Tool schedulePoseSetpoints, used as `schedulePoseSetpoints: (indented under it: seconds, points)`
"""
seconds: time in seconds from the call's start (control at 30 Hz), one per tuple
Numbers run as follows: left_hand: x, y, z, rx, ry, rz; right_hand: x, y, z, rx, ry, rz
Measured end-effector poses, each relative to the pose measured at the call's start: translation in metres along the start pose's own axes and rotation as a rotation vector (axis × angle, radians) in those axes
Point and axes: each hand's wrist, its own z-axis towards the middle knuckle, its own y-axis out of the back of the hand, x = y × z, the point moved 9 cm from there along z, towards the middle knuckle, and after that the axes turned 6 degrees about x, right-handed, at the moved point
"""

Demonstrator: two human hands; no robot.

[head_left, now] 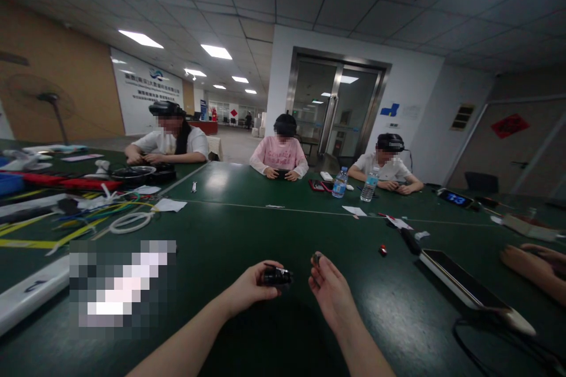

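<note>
In the head view, my left hand (254, 287) is closed around a short, shiny black cylinder (277, 276), held roughly level with its end pointing right. Its exact kind does not show. My right hand (326, 284) is a little to the right, apart from the cylinder. Thumb and forefinger pinch a small dark piece (316, 258), too small to name, while the other fingers curl loosely. Both hands are above the dark green table (212, 247).
Cables (130, 222) and tools crowd the left side. Two water bottles (339, 184) stand beyond. A small red item (382, 250) and a long white-edged device (473, 288) lie right. A co-worker's hands (530, 268) rest at far right; several people sit opposite.
</note>
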Motion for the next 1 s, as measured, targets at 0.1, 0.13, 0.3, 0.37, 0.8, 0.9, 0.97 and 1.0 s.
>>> schedulePoseSetpoints:
  seconds: [0.1,0.13,0.3,0.37,0.8,0.9,0.97,1.0]
  points:
    - [0.000,-0.001,0.000,0.014,0.003,0.006,0.005,-0.010,-0.004,0.067,0.069,-0.240]
    - [0.000,-0.001,0.000,0.016,0.003,0.010,0.007,-0.017,-0.006,0.109,0.094,-0.351]
    - [0.002,0.002,0.001,0.008,-0.038,0.009,0.011,-0.060,-0.024,0.351,0.286,-0.844]
    - [0.003,0.004,0.002,0.011,-0.054,0.025,0.007,-0.069,-0.028,0.381,0.303,-0.977]
    - [0.001,-0.002,0.002,0.054,-0.062,0.072,0.001,-0.077,-0.032,0.446,0.245,-1.119]
    - [0.000,-0.002,0.001,0.049,-0.058,0.089,0.002,-0.080,-0.035,0.461,0.266,-1.148]
    - [0.000,-0.001,0.001,0.044,-0.060,0.099,0.002,-0.080,-0.035,0.459,0.285,-1.157]
    - [0.000,-0.001,0.001,0.041,-0.060,0.098,0.002,-0.079,-0.034,0.454,0.287,-1.158]
